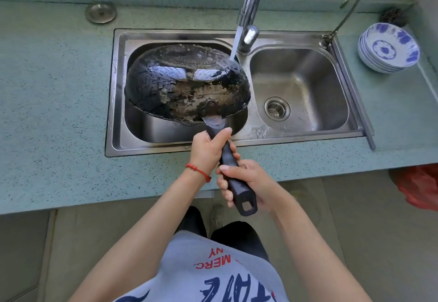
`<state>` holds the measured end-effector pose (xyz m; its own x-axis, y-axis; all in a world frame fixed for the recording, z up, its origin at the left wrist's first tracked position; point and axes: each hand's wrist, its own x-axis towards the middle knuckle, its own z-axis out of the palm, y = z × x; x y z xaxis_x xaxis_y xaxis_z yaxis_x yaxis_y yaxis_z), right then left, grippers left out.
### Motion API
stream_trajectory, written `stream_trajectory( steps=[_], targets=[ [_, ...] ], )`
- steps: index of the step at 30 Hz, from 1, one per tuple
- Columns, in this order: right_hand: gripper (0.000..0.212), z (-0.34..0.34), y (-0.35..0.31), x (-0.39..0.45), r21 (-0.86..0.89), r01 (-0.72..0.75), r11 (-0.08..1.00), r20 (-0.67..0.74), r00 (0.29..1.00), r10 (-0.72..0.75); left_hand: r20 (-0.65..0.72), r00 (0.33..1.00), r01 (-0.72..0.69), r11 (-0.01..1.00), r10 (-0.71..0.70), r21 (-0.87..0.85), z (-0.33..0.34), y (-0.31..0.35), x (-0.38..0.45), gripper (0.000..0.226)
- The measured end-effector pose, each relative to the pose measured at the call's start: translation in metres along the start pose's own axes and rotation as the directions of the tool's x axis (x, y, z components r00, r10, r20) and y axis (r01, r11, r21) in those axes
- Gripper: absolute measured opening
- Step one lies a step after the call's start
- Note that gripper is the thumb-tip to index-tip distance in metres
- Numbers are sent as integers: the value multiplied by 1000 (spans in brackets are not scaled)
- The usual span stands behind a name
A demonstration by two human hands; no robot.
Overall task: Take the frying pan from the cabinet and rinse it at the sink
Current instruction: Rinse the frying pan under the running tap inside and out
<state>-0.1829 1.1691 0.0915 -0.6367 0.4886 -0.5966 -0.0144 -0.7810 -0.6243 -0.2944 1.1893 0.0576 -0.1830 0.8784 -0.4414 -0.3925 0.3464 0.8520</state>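
A black, worn frying pan (pixel 187 83) hangs upside down over the left basin of the steel double sink (pixel 305 136), its scorched underside facing up. Water from the tall chrome faucet (pixel 248 5) runs onto the pan's far right edge. The pan's long black handle points back at me. My left hand (pixel 208 147), with a red bead bracelet at the wrist, grips the handle close to the pan. My right hand (pixel 248 183) grips the handle's end, just over the counter's front edge.
A stack of blue-and-white bowls (pixel 388 48) stands on the green speckled counter (pixel 54 112) right of the sink. A thin second tap (pixel 348 5) rises at the sink's far right corner. A round metal cap (pixel 100 12) sits at back left. A red bag (pixel 419 185) lies below right.
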Motion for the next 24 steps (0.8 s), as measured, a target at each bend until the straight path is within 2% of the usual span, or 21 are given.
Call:
stream_trajectory(
  steps=[2, 5, 7, 10, 14, 18, 21, 24],
  targets=[
    [14, -2, -5, -3, -210, 7, 978, -60, 998, -20, -8, 998, -58, 996, 59, 67, -3, -1, 1, 41],
    [8, 3, -9, -3, -385, -70, 920, -222, 975, -19, -45, 987, -140, 968, 153, 207, -6, -4, 5, 41],
    [14, 10, -5, 0, -497, -78, 864, -349, 930, -117, -72, 980, -159, 948, 186, 276, -8, -5, 10, 36],
    [30, 17, 2, 6, -601, -19, 799, -399, 874, -279, -96, 986, -109, 959, 138, 263, -13, -7, 13, 29],
    [32, 20, 11, 11, -585, 12, 811, -400, 865, -301, -69, 995, -55, 985, 67, 163, -19, -6, 8, 33],
    [31, 19, 15, 12, -521, 38, 853, -396, 874, -281, -45, 998, 42, 998, -43, -39, -17, -4, 4, 30],
    [31, 20, 15, 13, -496, 55, 866, -391, 877, -279, 85, 979, 201, 918, -183, -342, -14, -1, 7, 27],
    [33, 19, 16, 11, -462, 78, 883, -378, 884, -276, 199, 943, 331, 828, -268, -453, -10, 5, 11, 32]
  ],
)
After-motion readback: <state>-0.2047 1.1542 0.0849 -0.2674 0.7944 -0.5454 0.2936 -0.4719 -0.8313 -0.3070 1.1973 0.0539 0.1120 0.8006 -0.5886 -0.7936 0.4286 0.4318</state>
